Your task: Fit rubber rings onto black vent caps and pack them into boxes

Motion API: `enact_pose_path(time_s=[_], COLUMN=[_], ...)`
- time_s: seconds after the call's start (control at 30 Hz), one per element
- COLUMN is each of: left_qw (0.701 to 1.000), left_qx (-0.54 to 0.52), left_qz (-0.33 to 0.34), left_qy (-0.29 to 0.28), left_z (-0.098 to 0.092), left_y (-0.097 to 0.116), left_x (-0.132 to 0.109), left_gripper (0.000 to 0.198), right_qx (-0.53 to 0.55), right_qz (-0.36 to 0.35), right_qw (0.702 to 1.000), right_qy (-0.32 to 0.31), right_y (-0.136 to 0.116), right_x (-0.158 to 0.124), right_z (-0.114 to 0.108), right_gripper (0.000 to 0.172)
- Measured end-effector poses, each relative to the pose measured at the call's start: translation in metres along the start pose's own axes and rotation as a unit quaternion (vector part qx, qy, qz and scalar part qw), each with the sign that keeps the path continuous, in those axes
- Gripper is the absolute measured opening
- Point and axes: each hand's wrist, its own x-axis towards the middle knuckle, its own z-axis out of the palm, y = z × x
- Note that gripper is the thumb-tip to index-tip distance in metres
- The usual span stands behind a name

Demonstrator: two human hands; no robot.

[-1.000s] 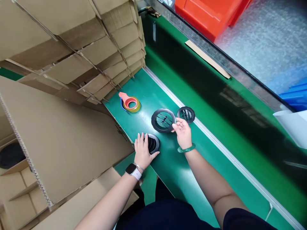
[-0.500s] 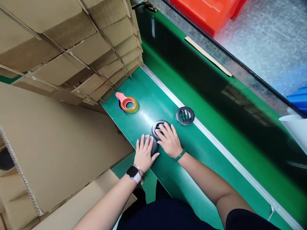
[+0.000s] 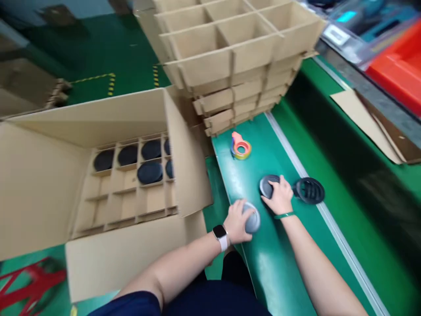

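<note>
My left hand (image 3: 236,223) is curled around the edge of a round air vent (image 3: 253,220), whose greyish face is smeared by motion. A second round air vent (image 3: 265,186), dark with a lighter rim, is in the grip of my right hand (image 3: 280,196), thumb and fingers at its edges. Just right of that hand, a third round air vent (image 3: 311,191) with visible slats lies across the metal strip of the green table (image 3: 279,254). Whether the two held vents still touch the table I cannot tell.
Left of the table stands an open cardboard box (image 3: 125,248) with dividers; several dark round pieces (image 3: 150,172) sit in its cells. Stacked cardboard dividers (image 3: 204,66) rise at the table's far end. A tape dispenser (image 3: 241,149) lies nearer. An orange-red bin (image 3: 397,66) is at right.
The view has swung left, bringing the box's inside into sight. My hands have gone from lying flat on the two vents to gripping them by their edges, and now sit farther apart.
</note>
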Motion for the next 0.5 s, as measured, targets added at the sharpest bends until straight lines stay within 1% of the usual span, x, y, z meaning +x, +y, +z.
enact_pose_path(time_s=[0.07, 0.1, 0.13, 0.17, 0.2, 0.27, 0.3, 0.33, 0.37, 0.4, 0.43, 0.47, 0.5], left_qw=[0.998, 0.995, 0.994, 0.994, 0.996, 0.994, 0.985, 0.970, 0.955, 0.939, 0.918, 0.893, 0.874], left_qx=[-0.041, -0.064, -0.081, -0.089, -0.083, -0.035, 0.004, 0.041, 0.061, 0.074, 0.088, 0.106, 0.122], left_qz=[0.053, 0.070, 0.073, 0.060, 0.026, -0.071, -0.122, -0.168, -0.206, -0.237, -0.273, -0.316, -0.346], left_qy=[-0.023, -0.026, -0.022, -0.007, 0.013, 0.079, 0.120, 0.170, 0.206, 0.239, 0.273, 0.301, 0.318], left_z=[-0.019, -0.033, -0.050, -0.069, -0.092, -0.142, -0.168, -0.194, -0.218, -0.240, -0.260, -0.277, -0.293], left_y=[-0.013, -0.021, -0.032, -0.044, -0.059, -0.098, -0.122, -0.148, -0.176, -0.205, -0.234, -0.262, -0.289], left_x=[-0.046, -0.073, -0.100, -0.128, -0.156, -0.204, -0.224, -0.242, -0.256, -0.267, -0.275, -0.281, -0.283], left_gripper=[0.099, 0.100, 0.101, 0.100, 0.099, 0.093, 0.088, 0.083, 0.079, 0.078, 0.080, 0.081, 0.081], right_qx=[0.008, 0.023, 0.046, 0.073, 0.099, 0.157, 0.201, 0.252, 0.295, 0.328, 0.350, 0.363, 0.380], right_qz=[0.027, 0.050, 0.070, 0.082, 0.085, 0.042, 0.006, -0.032, -0.080, -0.125, -0.173, -0.216, -0.235], right_qw=[1.000, 0.998, 0.996, 0.994, 0.991, 0.986, 0.980, 0.967, 0.950, 0.930, 0.909, 0.888, 0.875], right_qy=[0.014, 0.018, 0.022, 0.024, 0.031, 0.027, 0.004, -0.026, -0.068, -0.106, -0.147, -0.183, -0.185], right_y=[-0.002, -0.005, -0.008, -0.013, -0.021, -0.047, -0.068, -0.093, -0.124, -0.161, -0.202, -0.247, -0.293], right_x=[0.000, -0.004, -0.011, -0.023, -0.038, -0.077, -0.098, -0.117, -0.133, -0.145, -0.150, -0.149, -0.142], right_z=[0.004, 0.005, 0.004, 0.003, 0.000, -0.008, -0.013, -0.019, -0.026, -0.032, -0.037, -0.040, -0.041], right_gripper=[0.071, 0.076, 0.080, 0.083, 0.085, 0.083, 0.083, 0.086, 0.091, 0.097, 0.101, 0.103, 0.101])
